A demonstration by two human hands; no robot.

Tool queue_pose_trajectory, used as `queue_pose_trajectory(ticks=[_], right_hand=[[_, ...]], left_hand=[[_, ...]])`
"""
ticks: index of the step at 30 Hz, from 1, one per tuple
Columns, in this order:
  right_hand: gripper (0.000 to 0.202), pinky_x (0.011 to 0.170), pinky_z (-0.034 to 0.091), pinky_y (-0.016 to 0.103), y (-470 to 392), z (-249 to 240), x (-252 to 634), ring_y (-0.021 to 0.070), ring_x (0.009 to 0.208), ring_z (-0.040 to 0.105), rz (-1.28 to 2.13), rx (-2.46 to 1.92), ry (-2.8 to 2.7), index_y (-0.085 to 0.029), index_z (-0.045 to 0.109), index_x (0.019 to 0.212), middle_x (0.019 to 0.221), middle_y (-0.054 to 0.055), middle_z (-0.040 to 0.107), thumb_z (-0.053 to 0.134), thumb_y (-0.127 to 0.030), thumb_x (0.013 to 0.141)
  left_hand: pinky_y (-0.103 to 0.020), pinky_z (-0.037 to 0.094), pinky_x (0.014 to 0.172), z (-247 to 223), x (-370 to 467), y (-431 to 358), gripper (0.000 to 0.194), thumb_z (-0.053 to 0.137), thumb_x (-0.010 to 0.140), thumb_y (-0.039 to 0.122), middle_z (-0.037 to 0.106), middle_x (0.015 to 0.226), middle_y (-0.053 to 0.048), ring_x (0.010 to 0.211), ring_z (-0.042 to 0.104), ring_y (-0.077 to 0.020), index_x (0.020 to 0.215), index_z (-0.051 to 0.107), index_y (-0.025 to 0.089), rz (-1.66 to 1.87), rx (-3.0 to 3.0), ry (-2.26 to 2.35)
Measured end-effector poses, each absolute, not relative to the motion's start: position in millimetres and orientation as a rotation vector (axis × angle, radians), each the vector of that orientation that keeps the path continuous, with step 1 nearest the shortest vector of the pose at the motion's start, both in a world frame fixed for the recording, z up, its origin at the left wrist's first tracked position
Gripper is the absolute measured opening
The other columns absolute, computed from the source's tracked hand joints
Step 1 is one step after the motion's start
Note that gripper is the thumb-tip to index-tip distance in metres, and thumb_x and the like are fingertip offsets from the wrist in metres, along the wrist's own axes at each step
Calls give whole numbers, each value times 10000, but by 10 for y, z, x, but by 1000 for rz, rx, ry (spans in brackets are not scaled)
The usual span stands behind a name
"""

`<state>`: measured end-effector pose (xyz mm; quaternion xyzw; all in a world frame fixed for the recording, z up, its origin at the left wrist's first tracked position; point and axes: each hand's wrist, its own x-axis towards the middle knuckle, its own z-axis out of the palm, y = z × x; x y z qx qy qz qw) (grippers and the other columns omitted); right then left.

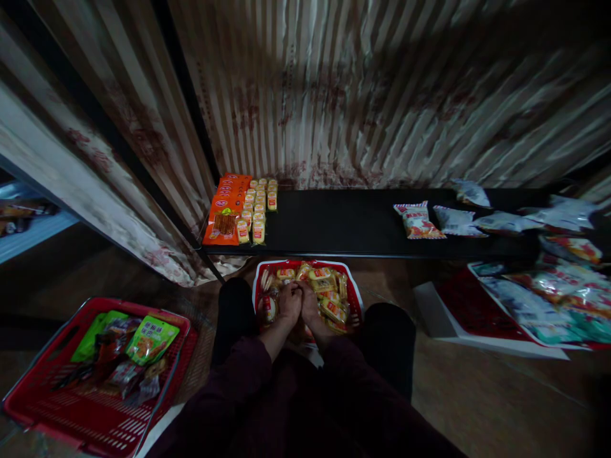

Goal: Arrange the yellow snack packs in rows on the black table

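Both hands meet over a red basket with a white rim (356, 289), which stands between my knees, below the shelf edge. The basket is filled with small yellow wrapped packs (333, 310). My left hand (289, 301) and my right hand (309, 300) touch each other at the fingertips, with fingers bent inward. Whatever lies between the fingers is too dark and small to make out. On the black shelf (329, 222), rows of similar small yellow packs (259, 210) stand beside an orange packet (226, 210) at the left end.
White and red snack bags (419, 221) lie along the shelf's right part. A red basket (28, 388) with green and dark packets is on the floor at left. Another container (463, 308) heaped with bags is at right. A striped curtain (334, 95) hangs behind the shelf.
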<state>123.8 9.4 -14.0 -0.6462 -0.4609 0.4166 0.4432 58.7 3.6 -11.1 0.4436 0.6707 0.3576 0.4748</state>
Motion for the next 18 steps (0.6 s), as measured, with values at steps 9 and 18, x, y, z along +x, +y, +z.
queue_pose_trajectory(ticks=[9, 18], right_hand=[[326, 802, 473, 305, 259, -10, 1415, 201, 792, 618, 921, -1650, -1003, -153, 682, 902, 804, 64, 709, 438, -323, 769], [261, 862, 453, 344, 246, 22, 1563, 206, 819, 608, 751, -1683, -950, -193, 679, 830, 805, 56, 693, 488, -197, 652]], left_hand=[[-290, 452, 843, 12, 875, 217, 126, 539, 690, 141, 680, 887, -45, 861, 617, -164, 769, 622, 195, 1020, 915, 1574], [-269, 474, 756, 13, 1066, 360, 117, 514, 741, 239, 672, 810, -39, 768, 614, -149, 706, 608, 178, 1008, 570, 1418]])
